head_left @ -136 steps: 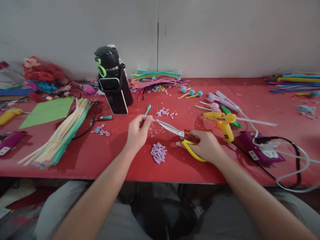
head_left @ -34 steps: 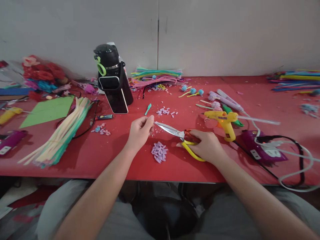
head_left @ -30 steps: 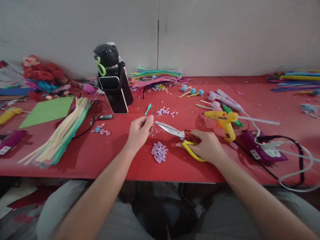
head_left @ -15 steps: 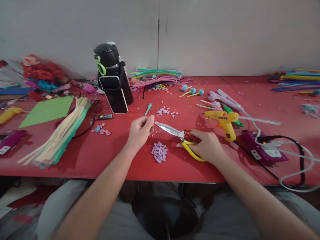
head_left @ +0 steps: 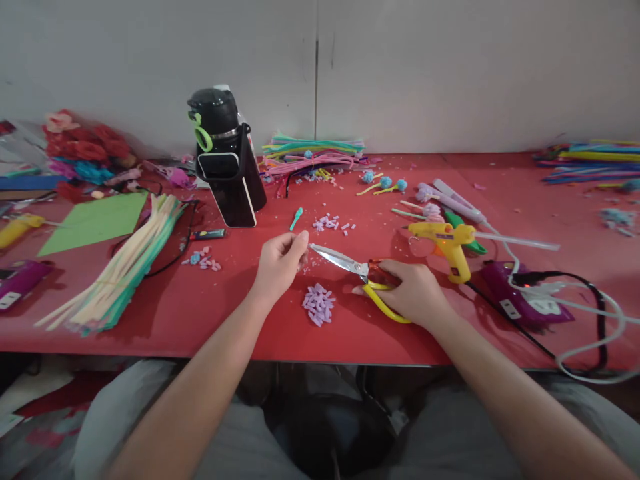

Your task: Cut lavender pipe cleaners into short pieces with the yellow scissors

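Observation:
My right hand (head_left: 413, 290) grips the scissors (head_left: 345, 261) by their yellow and orange handles. The silver blades look nearly closed and point left. At their tips is my left hand (head_left: 283, 260), with thumb and forefinger pinched together; whatever sits in that pinch is too small to name. Below the blades lies a heap of short lilac pieces (head_left: 319, 305). A looser scatter of lilac pieces (head_left: 327, 222) is just beyond my left fingertips, beside a small teal stick (head_left: 297, 219).
A black flask in a holder (head_left: 227, 160) stands behind my left hand. Pale and green pipe cleaners (head_left: 117, 267) lie left, past pink and blue bits (head_left: 201, 259). On the right are a yellow glue gun (head_left: 447, 243), a purple power strip (head_left: 525, 297) and looping cables.

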A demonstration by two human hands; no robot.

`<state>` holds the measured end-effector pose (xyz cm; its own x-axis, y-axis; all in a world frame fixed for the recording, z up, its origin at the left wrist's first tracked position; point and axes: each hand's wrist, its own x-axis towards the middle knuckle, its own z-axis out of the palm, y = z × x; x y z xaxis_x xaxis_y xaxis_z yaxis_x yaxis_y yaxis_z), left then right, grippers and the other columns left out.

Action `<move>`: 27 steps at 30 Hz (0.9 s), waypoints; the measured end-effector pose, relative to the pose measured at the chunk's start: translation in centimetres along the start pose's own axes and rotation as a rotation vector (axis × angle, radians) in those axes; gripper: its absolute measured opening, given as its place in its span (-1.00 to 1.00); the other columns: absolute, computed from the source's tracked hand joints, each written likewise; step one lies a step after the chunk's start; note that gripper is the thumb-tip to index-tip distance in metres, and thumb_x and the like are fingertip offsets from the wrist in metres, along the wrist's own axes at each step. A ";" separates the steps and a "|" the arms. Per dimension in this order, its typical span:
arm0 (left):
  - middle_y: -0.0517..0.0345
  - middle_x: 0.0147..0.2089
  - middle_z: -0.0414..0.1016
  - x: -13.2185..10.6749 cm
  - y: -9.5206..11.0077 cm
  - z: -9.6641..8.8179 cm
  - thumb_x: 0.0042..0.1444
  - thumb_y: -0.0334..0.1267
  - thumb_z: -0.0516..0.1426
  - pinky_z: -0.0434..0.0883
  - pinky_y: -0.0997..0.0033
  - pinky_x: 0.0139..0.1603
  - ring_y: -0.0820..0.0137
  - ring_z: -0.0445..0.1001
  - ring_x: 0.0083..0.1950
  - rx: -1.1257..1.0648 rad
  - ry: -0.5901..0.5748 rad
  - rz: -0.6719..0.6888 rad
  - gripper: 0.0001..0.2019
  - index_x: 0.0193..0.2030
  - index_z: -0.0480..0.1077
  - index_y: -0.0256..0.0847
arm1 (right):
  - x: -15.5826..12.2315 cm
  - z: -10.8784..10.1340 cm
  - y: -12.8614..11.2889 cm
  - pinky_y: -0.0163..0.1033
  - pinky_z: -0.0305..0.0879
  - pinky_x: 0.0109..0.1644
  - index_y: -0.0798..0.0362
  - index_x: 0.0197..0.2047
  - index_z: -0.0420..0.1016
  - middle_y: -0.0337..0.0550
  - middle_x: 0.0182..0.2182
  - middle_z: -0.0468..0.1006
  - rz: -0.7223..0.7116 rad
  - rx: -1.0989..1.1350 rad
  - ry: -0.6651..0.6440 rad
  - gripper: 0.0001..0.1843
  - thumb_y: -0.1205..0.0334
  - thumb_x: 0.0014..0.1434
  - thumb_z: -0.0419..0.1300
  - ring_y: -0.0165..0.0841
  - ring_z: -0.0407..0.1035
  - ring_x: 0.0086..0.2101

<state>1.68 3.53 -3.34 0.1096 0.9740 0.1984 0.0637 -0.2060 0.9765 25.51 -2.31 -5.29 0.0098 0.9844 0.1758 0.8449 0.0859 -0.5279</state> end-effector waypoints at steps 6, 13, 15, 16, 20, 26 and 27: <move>0.26 -0.62 0.25 0.0 -0.2 0.0 0.25 -0.05 0.15 0.16 0.56 -0.59 0.60 0.19 -0.61 -0.014 -0.006 -0.011 -0.57 -0.57 0.28 -0.25 | 0.1 0.0 0.0 -0.29 0.05 -0.47 0.01 -0.51 0.39 -0.22 -0.61 0.43 0.008 0.010 -0.010 -0.43 -0.38 -0.10 0.26 -0.36 0.29 -0.54; 0.25 -0.60 0.25 0.1 0.1 0.0 0.25 0.00 0.15 0.21 0.53 -0.55 0.58 0.21 -0.58 -0.007 -0.010 0.019 -0.57 -0.55 0.28 -0.23 | -0.1 -0.3 0.0 -0.28 -0.07 -0.50 0.00 -0.58 0.17 -0.26 -0.67 0.30 -0.001 0.026 0.020 -0.38 -0.39 -0.08 0.26 -0.42 0.16 -0.59; 0.24 -0.58 0.27 0.1 0.2 0.0 0.25 0.01 0.14 0.23 0.52 -0.52 0.56 0.23 -0.56 0.017 -0.015 0.035 -0.57 -0.53 0.30 -0.23 | -0.1 -0.3 0.0 -0.29 -0.08 -0.51 -0.01 -0.57 0.15 -0.27 -0.67 0.28 -0.006 0.038 0.009 -0.37 -0.40 -0.09 0.27 -0.42 0.16 -0.59; 0.24 -0.58 0.27 0.1 0.3 -0.1 0.26 0.01 0.14 0.23 0.51 -0.51 0.56 0.23 -0.55 0.028 -0.016 0.043 -0.58 -0.53 0.30 -0.23 | -0.1 -0.3 0.0 -0.29 -0.07 -0.52 -0.01 -0.57 0.14 -0.27 -0.67 0.28 -0.009 0.043 0.006 -0.36 -0.40 -0.09 0.27 -0.42 0.16 -0.59; 0.24 -0.56 0.27 0.0 0.3 -0.1 0.26 0.02 0.13 0.23 0.49 -0.48 0.54 0.24 -0.53 0.061 -0.016 0.064 -0.58 -0.51 0.31 -0.23 | 0.0 -0.4 -0.1 -0.28 -0.07 -0.51 -0.01 -0.58 0.14 -0.26 -0.68 0.28 -0.026 0.054 -0.003 -0.34 -0.44 -0.09 0.25 -0.41 0.17 -0.60; 0.23 -0.55 0.28 0.0 0.4 -0.1 0.26 0.02 0.12 0.23 0.48 -0.46 0.53 0.24 -0.51 0.111 -0.017 0.079 -0.59 -0.50 0.33 -0.23 | 0.1 -0.5 -0.1 -0.28 -0.06 -0.49 0.00 -0.59 0.15 -0.25 -0.66 0.29 -0.034 0.041 -0.024 -0.33 -0.45 -0.10 0.24 -0.42 0.16 -0.58; 0.23 -0.55 0.29 0.0 0.4 -0.1 0.26 0.02 0.12 0.23 0.48 -0.45 0.53 0.24 -0.51 0.115 -0.015 0.080 -0.59 -0.50 0.34 -0.23 | 0.1 -0.5 -0.1 -0.28 -0.06 -0.49 0.00 -0.59 0.15 -0.25 -0.66 0.29 -0.035 0.038 -0.025 -0.33 -0.45 -0.10 0.24 -0.42 0.16 -0.58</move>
<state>1.57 3.46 -2.95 0.1338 0.9526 0.2733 0.1674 -0.2936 0.9412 25.66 -2.27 -4.80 -0.0334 0.9841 0.1744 0.8235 0.1260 -0.5532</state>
